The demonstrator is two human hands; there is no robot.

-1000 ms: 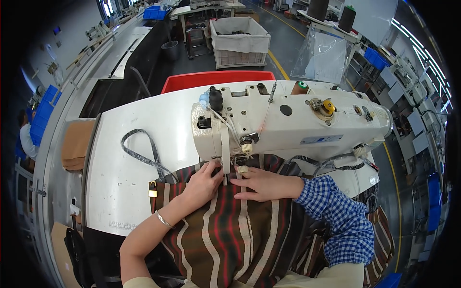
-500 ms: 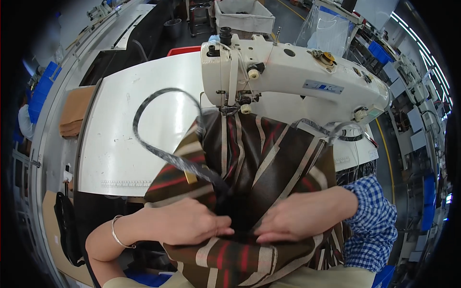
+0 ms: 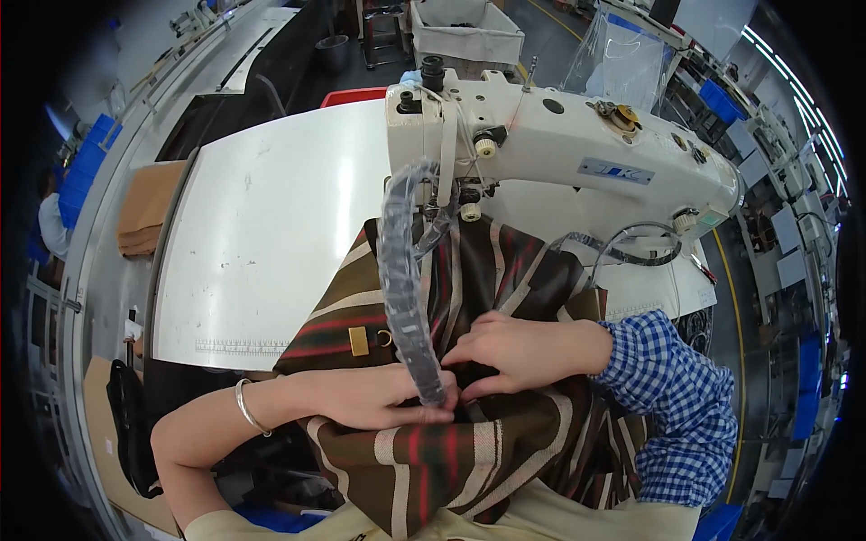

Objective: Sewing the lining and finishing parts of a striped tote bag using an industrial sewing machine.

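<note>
A striped brown fabric bag [image 3: 451,451] with red and cream bands lies bunched across my lap and the machine bed. Its far part reaches under the head of a white sewing machine [image 3: 541,135]. My left hand [image 3: 392,397] is closed on the bag's near edge, fingertips partly hidden. A strap in clear wrap [image 3: 401,279] arches upward, its lower end crossing my left fingers. Beside them my right hand [image 3: 523,353] rests at the bag's dark opening, thumb and forefinger apart, nothing visible between them. A gold metal tab [image 3: 358,341] sits on the fabric by a small ring.
The white table top [image 3: 262,225] stretches left of the machine, with a ruler strip along its near edge. Folded brown cloth [image 3: 149,207] lies farther left. A looped wrapped strap [image 3: 645,261] rests right of the bag. Behind stands a white bin [image 3: 469,41].
The strap has swung right and now stands in front of the needle area. My right hand has risen and opened at the bag's mouth. The gold tab has come into fuller view.
</note>
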